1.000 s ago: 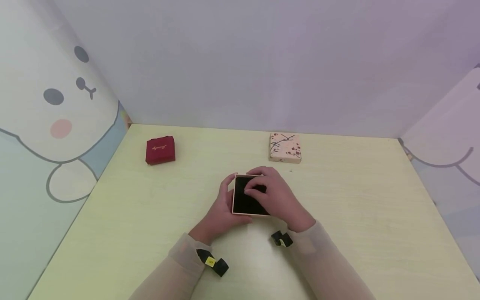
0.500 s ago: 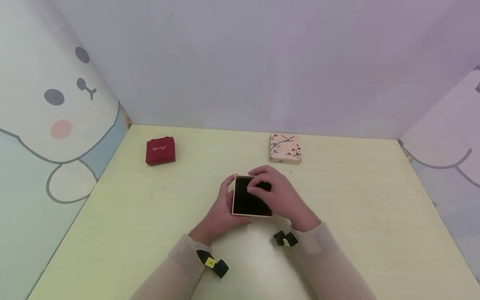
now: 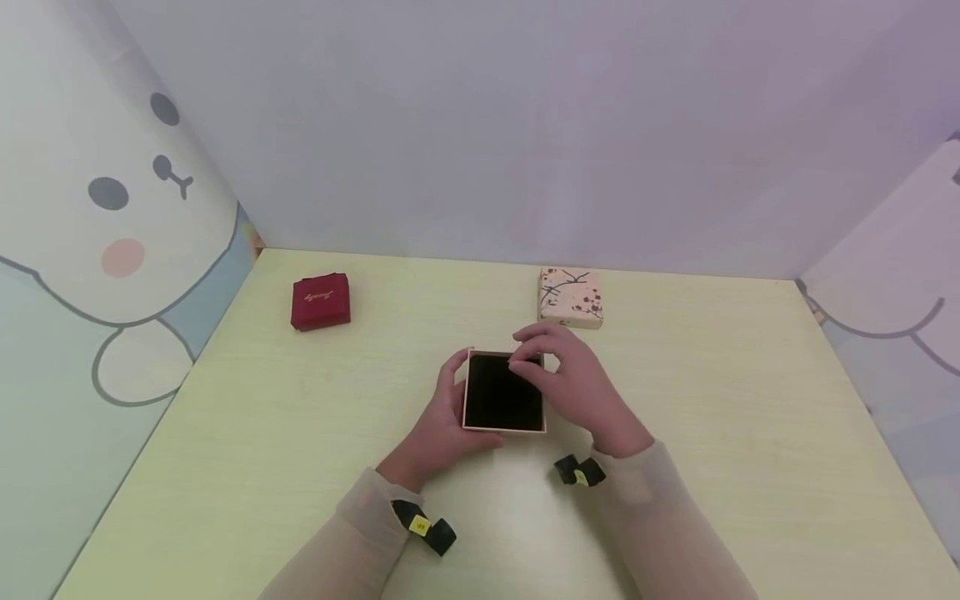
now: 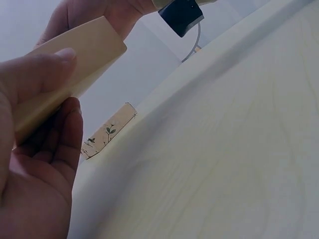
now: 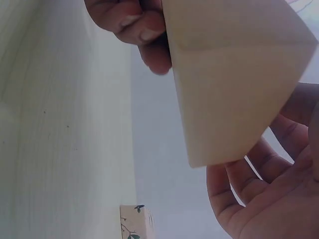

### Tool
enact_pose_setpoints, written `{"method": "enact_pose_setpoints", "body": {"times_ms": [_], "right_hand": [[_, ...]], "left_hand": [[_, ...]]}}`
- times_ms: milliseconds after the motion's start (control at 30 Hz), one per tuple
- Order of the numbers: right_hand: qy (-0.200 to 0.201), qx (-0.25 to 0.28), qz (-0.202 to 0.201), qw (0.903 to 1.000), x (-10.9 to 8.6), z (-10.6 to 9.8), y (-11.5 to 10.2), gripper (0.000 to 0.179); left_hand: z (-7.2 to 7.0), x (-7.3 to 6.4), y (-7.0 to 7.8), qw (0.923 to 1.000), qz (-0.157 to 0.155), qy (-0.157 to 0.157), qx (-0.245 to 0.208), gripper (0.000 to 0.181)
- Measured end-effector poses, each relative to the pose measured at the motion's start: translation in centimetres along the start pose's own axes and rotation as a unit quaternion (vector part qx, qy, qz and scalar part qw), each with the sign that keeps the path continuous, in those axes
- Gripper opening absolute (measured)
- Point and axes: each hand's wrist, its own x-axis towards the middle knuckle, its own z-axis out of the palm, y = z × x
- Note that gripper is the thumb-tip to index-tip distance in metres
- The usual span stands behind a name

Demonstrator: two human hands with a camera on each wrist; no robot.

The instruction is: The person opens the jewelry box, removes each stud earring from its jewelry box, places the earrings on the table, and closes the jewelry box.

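Observation:
In the head view, a small cream-walled box (image 3: 498, 404) with a black inside faces upward near the table's middle. My left hand (image 3: 438, 427) grips it from its left side, thumb along the near wall. The left wrist view shows that thumb on the plain outer wall of the box (image 4: 97, 47), with fingers underneath. My right hand (image 3: 576, 383) is over the box's far right corner, thumb and index tips brought together above the black inside. I cannot tell whether a small thing is between them. In the right wrist view its other fingers (image 5: 271, 164) show beyond the box.
A dark red box (image 3: 321, 302) with gold lettering stands at the back left of the pale table (image 3: 712, 400). Behind my hands lies a cream lid-like box (image 3: 571, 297) with a blossom-branch print. A wall (image 3: 495, 125) rises along the table's far edge.
My right hand has moved right and a little away from me, from over the box's middle to its far right corner, uncovering more black. The left hand and box stay nearly still.

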Motion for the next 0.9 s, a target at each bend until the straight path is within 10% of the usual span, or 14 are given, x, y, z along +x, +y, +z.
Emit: {"method": "enact_pose_setpoints", "body": {"times_ms": [433,900], "right_hand": [[0.055,0.016,0.066,0.9962,0.3,-1.4,1.8,0.008],[0.193,0.046,0.128,0.9717,0.7,-1.4,5.9,0.011]], "left_hand": [[0.1,-0.2,0.1,0.9997,0.007,0.003,-0.021,0.120],[0.0,0.1,-0.2,0.9992,0.016,0.004,-0.036,0.121]]}}
